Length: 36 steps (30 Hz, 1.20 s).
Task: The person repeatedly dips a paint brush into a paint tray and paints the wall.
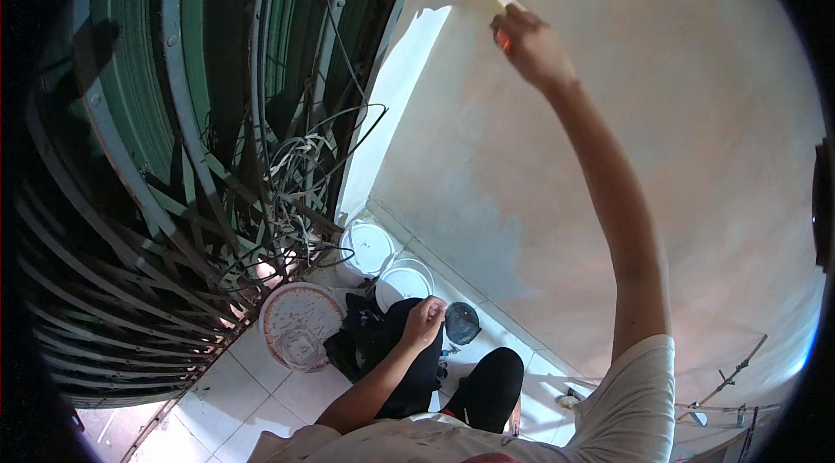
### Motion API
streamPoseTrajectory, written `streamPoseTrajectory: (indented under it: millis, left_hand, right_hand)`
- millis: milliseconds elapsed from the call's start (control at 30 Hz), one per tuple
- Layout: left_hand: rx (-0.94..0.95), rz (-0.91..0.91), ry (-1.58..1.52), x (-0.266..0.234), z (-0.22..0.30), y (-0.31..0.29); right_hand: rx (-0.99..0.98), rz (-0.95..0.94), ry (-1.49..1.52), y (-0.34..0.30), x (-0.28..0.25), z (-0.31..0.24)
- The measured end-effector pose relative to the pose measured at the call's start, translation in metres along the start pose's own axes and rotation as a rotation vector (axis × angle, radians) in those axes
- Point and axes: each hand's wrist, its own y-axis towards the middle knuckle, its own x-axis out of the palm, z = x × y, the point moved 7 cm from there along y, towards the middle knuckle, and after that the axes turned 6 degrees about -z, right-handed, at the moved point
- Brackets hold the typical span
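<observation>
Right hand closed round pale-headed paintbrush, up by patchy wall; judged light, stiff-handled, soft-tipped, slippery if wet; best held mid-handle, clear of head; left hand curled beside dark cup, grip unclear from here.

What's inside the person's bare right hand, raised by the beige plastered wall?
The right hand grips a cream, block-ended tool; that end protrudes, and an orange patch shows. The hand covers the rest; material unclear.

We are indoors, apparently mid-renovation: patchy wall at two o'clock, white buckets at seven, metal gate at nine.
</observation>
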Motion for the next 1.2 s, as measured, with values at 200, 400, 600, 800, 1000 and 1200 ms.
streamPoseTrajectory:
  millis: [200, 400, 600, 800, 1000, 1200]
  left_hand:
    - [0.027, -0.058, 0.003, 0.02, -0.001, 0.01]
    - [0.023, -0.039, 0.021, 0.004, -0.011, 0.003]
    - [0.002, -0.042, -0.036, 0.006, -0.005, 0.006]
    - [-0.028, -0.044, -0.01, 0.007, -0.014, 0.001]
    - [-0.046, -0.003, -0.04, -0.002, -0.009, -0.003]
    - [-0.02, -0.014, -0.053, 0.002, 0.003, 0.006]
  right_hand:
    - [-0.339, -0.315, -0.263, -0.149, 0.161, -0.058]
    - [0.059, -0.196, 0.586, -0.089, 0.095, -0.044]
    - [0.071, 0.024, 0.227, -0.047, 0.022, -0.006]
    - [-0.296, -0.23, -0.324, -0.174, 0.183, -0.125]
    - [0.441, -0.563, 0.874, -0.162, 0.189, -0.093]
    - [0.064, -0.061, 0.302, -0.055, 0.046, -0.004]
